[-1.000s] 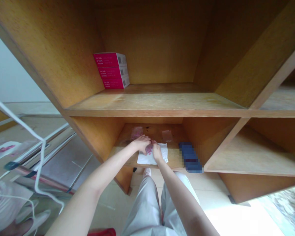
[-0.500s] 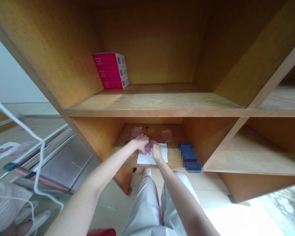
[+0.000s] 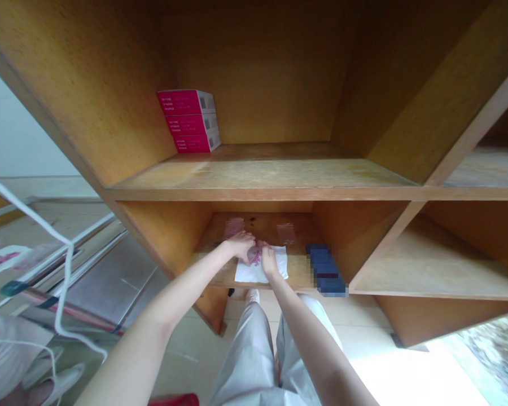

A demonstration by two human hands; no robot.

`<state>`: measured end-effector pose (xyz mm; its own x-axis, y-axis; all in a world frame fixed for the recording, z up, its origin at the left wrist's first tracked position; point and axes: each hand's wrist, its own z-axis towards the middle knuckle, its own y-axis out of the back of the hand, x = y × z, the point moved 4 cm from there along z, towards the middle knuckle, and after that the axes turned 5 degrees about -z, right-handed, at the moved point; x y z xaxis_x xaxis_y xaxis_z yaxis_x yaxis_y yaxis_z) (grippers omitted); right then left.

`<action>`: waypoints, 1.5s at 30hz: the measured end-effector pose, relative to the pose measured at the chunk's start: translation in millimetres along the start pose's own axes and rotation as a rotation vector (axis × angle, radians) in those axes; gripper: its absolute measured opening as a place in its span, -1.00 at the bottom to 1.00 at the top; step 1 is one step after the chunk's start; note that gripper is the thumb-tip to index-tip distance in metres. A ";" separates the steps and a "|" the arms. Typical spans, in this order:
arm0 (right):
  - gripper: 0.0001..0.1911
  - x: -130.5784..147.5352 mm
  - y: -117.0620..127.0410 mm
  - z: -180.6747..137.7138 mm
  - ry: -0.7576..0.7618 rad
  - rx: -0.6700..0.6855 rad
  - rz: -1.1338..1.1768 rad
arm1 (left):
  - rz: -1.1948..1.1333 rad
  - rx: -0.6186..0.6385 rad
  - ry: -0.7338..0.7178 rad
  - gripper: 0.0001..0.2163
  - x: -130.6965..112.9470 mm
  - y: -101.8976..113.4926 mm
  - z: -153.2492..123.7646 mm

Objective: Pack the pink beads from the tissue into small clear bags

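Both my hands are together on the lower wooden shelf (image 3: 254,277), over a sheet of white paper (image 3: 261,273). Between them is a small clear plastic bag with pink contents (image 3: 256,256). My left hand (image 3: 240,245) grips its left side from above, while the fingers of my right hand (image 3: 270,261) pinch it from the near side. Two similar clear bags lie farther back: one (image 3: 234,228) behind my left hand and one (image 3: 286,233) to the right. A blurred dark blue stack (image 3: 325,269) lies to the right of the paper.
Three stacked magenta boxes (image 3: 188,121) stand on the upper shelf (image 3: 262,175) at its back left. Wooden dividers flank the lower compartment. A white cable (image 3: 63,293) and metal rails (image 3: 88,248) lie to the left. My light trousers show below the shelf.
The whole view has drifted slightly to the left. My hands stay on the small bag over the paper, with no clear change in their grip.
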<state>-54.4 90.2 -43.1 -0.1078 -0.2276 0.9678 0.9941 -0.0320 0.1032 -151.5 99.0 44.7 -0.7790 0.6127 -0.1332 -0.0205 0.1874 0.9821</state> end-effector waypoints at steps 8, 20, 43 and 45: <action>-0.62 4.2 1.0 -1.4 0.016 -0.013 -0.027 | 0.106 0.057 -0.026 -0.45 3.9 -1.2 -4.6; -0.62 6.3 2.5 -2.7 0.024 -0.013 -0.041 | -0.028 -0.014 0.008 -0.47 10.1 5.3 -8.1; -0.81 13.5 5.6 -7.1 0.104 -0.035 0.139 | -0.487 -0.537 0.499 -0.60 4.2 -5.8 -36.4; -0.83 12.0 5.8 -6.6 0.093 -0.055 0.166 | -0.550 -0.569 0.501 -0.57 4.5 -9.3 -36.7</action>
<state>-50.0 80.9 -32.3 0.0545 -0.3226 0.9450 0.9967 -0.0391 -0.0708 -177.8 71.8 39.9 -0.7451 0.1221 -0.6557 -0.6669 -0.1325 0.7332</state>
